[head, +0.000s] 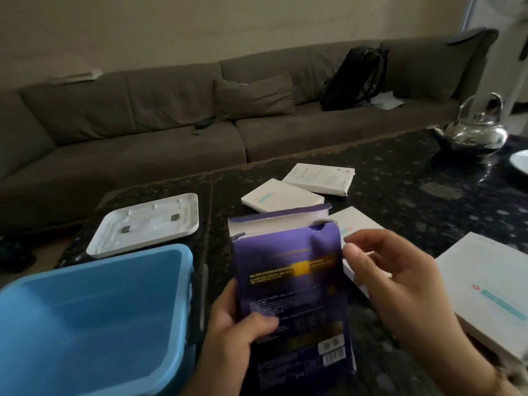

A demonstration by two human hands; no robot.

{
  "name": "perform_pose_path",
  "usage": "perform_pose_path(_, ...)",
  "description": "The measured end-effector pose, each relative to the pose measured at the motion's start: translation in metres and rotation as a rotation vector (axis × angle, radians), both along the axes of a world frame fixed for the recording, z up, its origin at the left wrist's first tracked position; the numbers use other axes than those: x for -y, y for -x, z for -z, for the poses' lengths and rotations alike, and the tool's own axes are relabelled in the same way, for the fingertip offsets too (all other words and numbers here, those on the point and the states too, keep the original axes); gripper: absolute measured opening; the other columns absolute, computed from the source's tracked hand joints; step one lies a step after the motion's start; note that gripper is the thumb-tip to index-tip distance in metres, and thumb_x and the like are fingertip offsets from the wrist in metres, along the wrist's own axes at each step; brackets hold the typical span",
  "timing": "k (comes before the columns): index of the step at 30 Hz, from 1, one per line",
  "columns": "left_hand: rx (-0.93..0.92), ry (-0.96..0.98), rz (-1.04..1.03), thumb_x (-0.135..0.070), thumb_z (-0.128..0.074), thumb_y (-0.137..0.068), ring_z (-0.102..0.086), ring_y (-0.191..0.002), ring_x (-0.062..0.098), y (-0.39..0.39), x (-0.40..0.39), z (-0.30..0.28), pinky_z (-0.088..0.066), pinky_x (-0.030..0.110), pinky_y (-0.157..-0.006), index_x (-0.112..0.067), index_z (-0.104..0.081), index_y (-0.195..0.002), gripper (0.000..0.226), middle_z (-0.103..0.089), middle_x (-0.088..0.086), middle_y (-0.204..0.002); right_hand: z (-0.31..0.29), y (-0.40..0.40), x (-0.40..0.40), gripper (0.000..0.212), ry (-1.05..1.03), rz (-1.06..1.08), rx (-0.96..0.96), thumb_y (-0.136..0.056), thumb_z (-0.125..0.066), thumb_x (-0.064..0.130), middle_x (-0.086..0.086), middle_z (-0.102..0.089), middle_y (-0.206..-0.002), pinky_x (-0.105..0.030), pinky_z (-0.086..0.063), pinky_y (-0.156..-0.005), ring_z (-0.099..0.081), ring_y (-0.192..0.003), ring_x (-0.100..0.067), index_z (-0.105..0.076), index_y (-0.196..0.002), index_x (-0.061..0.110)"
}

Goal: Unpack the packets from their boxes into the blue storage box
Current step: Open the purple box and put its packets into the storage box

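fingers of the left hand (237,330) curl round the lower edge of the purple box (294,290), held upright above the dark table (400,201), its top flap torn open. the right hand (400,284) hovers beside it, fingers loosely bent, holding nothing. the blue storage box (94,318) sits left; beyond lie its white lid (148,224), white boxes (283,195) and a steel kettle (477,130).

Single head-worn wide-angle view, aimed forward and down across the dark worktop (400,178) toward a grey sofa (171,110) along the far wall. Close to the hands (405,284), low in frame; blue storage box (94,318) cut off at lower left. Straight edges bowed near the borders. No second view for overlap.
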State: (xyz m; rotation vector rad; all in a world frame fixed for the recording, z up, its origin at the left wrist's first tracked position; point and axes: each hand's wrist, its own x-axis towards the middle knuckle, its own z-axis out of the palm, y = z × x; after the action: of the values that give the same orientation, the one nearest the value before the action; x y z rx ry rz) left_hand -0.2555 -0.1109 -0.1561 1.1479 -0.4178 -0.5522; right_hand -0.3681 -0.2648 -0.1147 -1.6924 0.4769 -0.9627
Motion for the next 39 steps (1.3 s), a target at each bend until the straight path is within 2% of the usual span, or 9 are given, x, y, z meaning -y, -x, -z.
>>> perform_pose_path(4,0.235,-0.044,-0.096,-0.035,-0.075,-0.052,-0.072,-0.081,0.018,0.002,0.008,-0.004,-0.056,0.025,-0.071,-0.011,-0.072,-0.098,0.051,-0.077,0.01,-0.09,0.008,-0.005,-0.014,0.025,0.04,0.043,0.022,-0.067,-0.067,0.047,0.007,-0.067,-0.082,-0.036,-0.052,-0.053,-0.06,-0.066,-0.015,-0.065,-0.089,0.035)
perform_pose_path(8,0.309,-0.036,0.044,-0.028,-0.079,-0.059,-0.073,-0.094,0.023,0.006,0.007,-0.017,-0.056,0.028,-0.084,-0.027,-0.075,-0.103,0.045,-0.077,0.01,-0.097,0.004,-0.003,-0.002,0.032,0.139,0.15,-0.016,-0.072,-0.061,0.061,0.022,-0.059,-0.104,-0.024,-0.054,-0.069,-0.061,-0.096,-0.005,-0.058,-0.097,0.041)
perform_pose_path(11,0.453,-0.075,-0.083,-0.003,-0.074,-0.059,-0.073,-0.085,0.009,0.008,0.01,-0.017,-0.054,0.015,-0.076,-0.045,-0.076,-0.092,0.053,-0.078,-0.004,-0.089,0.001,-0.003,-0.004,0.032,0.027,-0.004,0.103,-0.071,-0.067,0.053,0.01,-0.069,-0.106,-0.021,-0.057,-0.076,-0.068,-0.1,-0.011,-0.06,-0.099,0.039)
perform_pose_path(16,0.672,-0.162,-0.384,0.018,-0.073,-0.07,-0.061,-0.116,0.01,0.004,0.016,-0.013,-0.05,0.038,-0.101,-0.038,-0.062,-0.099,0.064,-0.066,-0.013,-0.112,0.019,-0.011,-0.021,0.032,-0.03,-0.085,0.304,-0.07,-0.077,0.036,-0.002,-0.07,-0.111,-0.029,-0.056,-0.09,-0.065,-0.114,-0.018,-0.062,-0.098,0.033)
perform_pose_path(21,0.51,-0.094,-0.253,-0.04,-0.071,-0.062,-0.059,-0.114,0.011,0.015,0.005,-0.013,-0.047,0.029,-0.095,-0.038,-0.061,-0.106,0.045,-0.063,-0.014,-0.115,0.035,-0.011,-0.026,0.036,-0.093,-0.091,0.207,-0.072,-0.075,0.01,0.003,-0.072,-0.112,-0.034,-0.055,-0.093,-0.066,-0.112,-0.016,-0.062,-0.099,0.029)
perform_pose_path(23,0.532,-0.1,-0.224,-0.046,-0.067,-0.065,-0.063,-0.105,0.008,0.019,0.001,-0.012,-0.048,0.015,-0.084,-0.025,-0.064,-0.103,0.044,-0.066,-0.013,-0.109,0.036,-0.006,-0.023,0.026,-0.066,-0.073,0.187,-0.079,-0.077,0.006,0.001,-0.074,-0.106,-0.039,-0.059,-0.085,-0.069,-0.106,-0.017,-0.065,-0.098,0.019)
perform_pose_path(26,0.539,-0.142,-0.204,-0.051,-0.059,-0.073,-0.065,-0.101,0.01,0.023,-0.004,-0.01,-0.046,0.008,-0.078,-0.019,-0.069,-0.095,0.04,-0.069,-0.009,-0.103,0.029,0.002,-0.024,0.023,0.043,-0.105,0.146,-0.082,-0.071,0.041,0.005,-0.075,-0.105,-0.032,-0.061,-0.078,-0.071,-0.102,-0.014,-0.071,-0.095,0.023)
perform_pose_path(34,0.282,-0.193,0.059,-0.043,-0.059,-0.082,-0.07,-0.101,0.018,0.025,-0.005,-0.023,-0.056,0.026,-0.077,-0.028,-0.074,-0.099,0.027,-0.074,0.0,-0.104,0.024,-0.002,-0.018,0.029,-0.134,-0.005,0.093,-0.069,-0.069,0.04,0.004,-0.073,-0.1,-0.019,-0.057,-0.076,-0.07,-0.098,-0.012,-0.066,-0.094,0.024)
perform_pose_path(39,0.177,-0.125,-0.012,-0.038,-0.063,-0.086,-0.07,-0.102,0.023,0.028,0.003,-0.023,-0.056,0.038,-0.085,-0.022,-0.076,-0.098,0.024,-0.075,0.005,-0.103,0.033,0.0,-0.019,0.02,0.656,0.331,0.153,-0.082,-0.074,0.028,-0.002,-0.056,-0.09,-0.023,-0.048,-0.074,-0.056,-0.085,-0.019,-0.062,-0.08,0.012)
